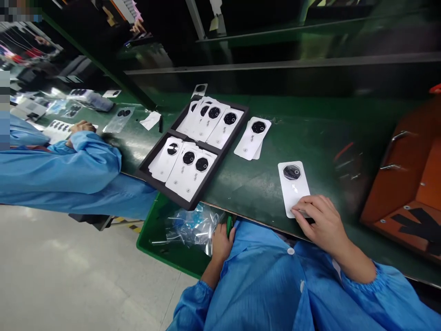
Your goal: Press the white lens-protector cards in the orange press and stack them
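A white phone back cover [288, 197] with a dark eight-sided camera area lies at the front of the green bench. My right hand [320, 220] is closed at its lower right corner, thumb and forefinger pinching that edge. My left hand [222, 241] hangs below the bench edge at the side of a green bin [146, 243]. Its fingers are apart, close to crumpled clear plastic film [196, 225] inside the bin; I see nothing held in them. To the left of the pinched cover, a small stack of similar covers [252, 139] rests on the bench.
A black two-compartment tray [206, 202] holds several more covers and juts slightly over the bench's front edge. An orange case [389, 184] stands at the right. At the left, a co-worker's hand [82, 126] rests near a white sheet. A paper scrap [150, 120] lies behind the tray.
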Action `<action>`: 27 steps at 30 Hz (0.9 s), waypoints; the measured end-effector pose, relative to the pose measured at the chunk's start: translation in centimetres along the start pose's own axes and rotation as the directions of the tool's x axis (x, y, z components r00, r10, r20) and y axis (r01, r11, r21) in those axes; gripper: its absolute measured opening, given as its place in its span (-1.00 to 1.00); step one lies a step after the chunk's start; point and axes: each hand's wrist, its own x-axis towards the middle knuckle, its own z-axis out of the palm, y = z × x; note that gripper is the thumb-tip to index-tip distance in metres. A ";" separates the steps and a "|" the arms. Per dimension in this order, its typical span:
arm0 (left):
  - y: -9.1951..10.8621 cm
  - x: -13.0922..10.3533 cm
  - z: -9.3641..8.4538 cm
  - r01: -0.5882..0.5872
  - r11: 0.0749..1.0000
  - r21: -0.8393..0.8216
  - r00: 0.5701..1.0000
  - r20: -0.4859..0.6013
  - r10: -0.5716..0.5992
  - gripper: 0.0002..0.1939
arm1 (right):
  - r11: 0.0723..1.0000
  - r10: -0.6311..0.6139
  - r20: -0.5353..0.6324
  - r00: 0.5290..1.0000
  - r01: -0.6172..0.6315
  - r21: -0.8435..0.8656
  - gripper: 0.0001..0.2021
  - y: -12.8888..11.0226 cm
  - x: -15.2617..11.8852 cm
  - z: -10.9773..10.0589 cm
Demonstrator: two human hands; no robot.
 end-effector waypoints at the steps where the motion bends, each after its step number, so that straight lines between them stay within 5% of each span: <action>1: -1.1 -1.0 -0.7 -0.032 0.999 0.005 0.999 0.013 0.032 -0.51 | 1.000 -0.005 0.005 1.000 0.005 0.001 -0.96 0.0 -0.1 -0.1; 8: -16.6 -8.9 -9.3 -0.144 0.978 0.150 0.975 0.188 0.115 -0.52 | 0.999 -0.051 0.008 0.999 0.051 0.014 -0.95 -0.1 -0.5 -0.2; 12: -20.5 -9.6 -8.8 -0.123 0.947 0.298 0.950 0.310 0.026 -0.55 | 0.994 -0.106 0.028 0.994 0.106 0.000 -0.98 -0.2 -0.5 0.3; 16: -19.4 -9.1 -6.5 -0.037 0.897 0.441 0.938 0.325 -0.121 -0.62 | 0.997 -0.070 0.015 0.997 0.069 0.031 -0.99 -0.2 -0.4 0.4; 21: -15.3 -8.8 -4.4 0.107 0.863 0.494 0.916 0.290 -0.279 -0.59 | 0.999 -0.026 -0.011 1.000 0.026 0.032 -0.98 -0.3 -0.4 0.2; 27: -9.4 -2.5 -0.9 0.235 0.873 0.427 0.900 0.244 -0.361 -0.57 | 0.999 -0.046 0.006 0.999 0.046 0.008 -0.99 -0.4 -0.4 0.3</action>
